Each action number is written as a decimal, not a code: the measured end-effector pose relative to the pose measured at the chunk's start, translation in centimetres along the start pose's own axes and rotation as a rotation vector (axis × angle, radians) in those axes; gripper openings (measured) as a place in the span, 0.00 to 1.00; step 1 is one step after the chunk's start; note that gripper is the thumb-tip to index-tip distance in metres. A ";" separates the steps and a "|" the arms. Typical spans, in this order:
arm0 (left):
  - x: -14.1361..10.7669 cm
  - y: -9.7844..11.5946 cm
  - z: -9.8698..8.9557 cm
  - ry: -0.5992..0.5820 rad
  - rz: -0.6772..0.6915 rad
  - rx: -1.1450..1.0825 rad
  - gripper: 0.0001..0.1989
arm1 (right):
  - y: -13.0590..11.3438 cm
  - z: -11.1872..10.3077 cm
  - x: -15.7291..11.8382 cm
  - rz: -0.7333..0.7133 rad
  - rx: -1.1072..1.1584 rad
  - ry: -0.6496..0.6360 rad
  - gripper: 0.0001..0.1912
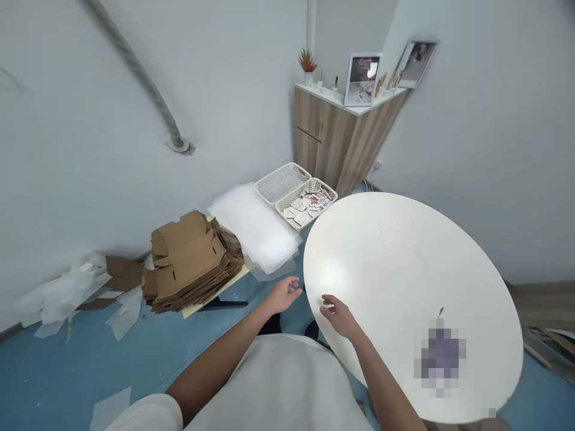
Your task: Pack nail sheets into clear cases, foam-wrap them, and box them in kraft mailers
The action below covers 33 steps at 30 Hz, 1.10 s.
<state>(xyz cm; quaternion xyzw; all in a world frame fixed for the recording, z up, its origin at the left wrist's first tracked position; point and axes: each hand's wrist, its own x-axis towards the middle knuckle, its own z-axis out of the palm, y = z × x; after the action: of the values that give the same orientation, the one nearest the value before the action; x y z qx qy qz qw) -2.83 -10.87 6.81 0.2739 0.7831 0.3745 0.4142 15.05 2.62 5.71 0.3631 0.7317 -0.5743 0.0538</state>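
Observation:
My left hand hangs in the air just off the left edge of the white round table, its fingers loosely curled and apart, with nothing in it. Over the rim of that table is my right hand, also empty, fingers slightly bent and spread; whether it touches the top I cannot tell. To the left of my left hand lies a tall stack of flat brown cardboard boxes. Beyond my hands sits a pile of thin white translucent sheets.
Two white plastic baskets stand by the table's far left edge: one basket looks bare inside, the other holds small printed cards. A wood-grain cabinet fills the corner. A pixelated purple patch covers something on the table. Loose wrapping litters the floor.

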 end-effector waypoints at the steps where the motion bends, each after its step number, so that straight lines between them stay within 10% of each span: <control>1: 0.2 0.0 -0.9 0.009 0.008 -0.002 0.24 | -0.6 0.2 0.6 -0.015 0.000 0.004 0.21; 15: 3.8 -2.6 -13.3 0.059 0.219 0.063 0.23 | -11.4 5.9 8.2 -0.128 -0.039 0.111 0.24; 25: 6.9 -1.2 -15.8 -0.068 0.210 0.072 0.25 | -13.3 5.5 9.6 -0.031 -0.056 0.121 0.25; 33: 12.8 1.0 -16.6 -0.028 0.198 -0.020 0.22 | -14.4 4.0 17.2 -0.052 0.022 0.220 0.20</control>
<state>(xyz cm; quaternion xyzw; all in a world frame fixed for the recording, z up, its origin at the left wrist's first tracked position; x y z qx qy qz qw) -23.34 -6.79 8.16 0.3512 0.7426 0.4173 0.3887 -7.37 6.11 7.41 0.4053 0.7361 -0.5402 -0.0456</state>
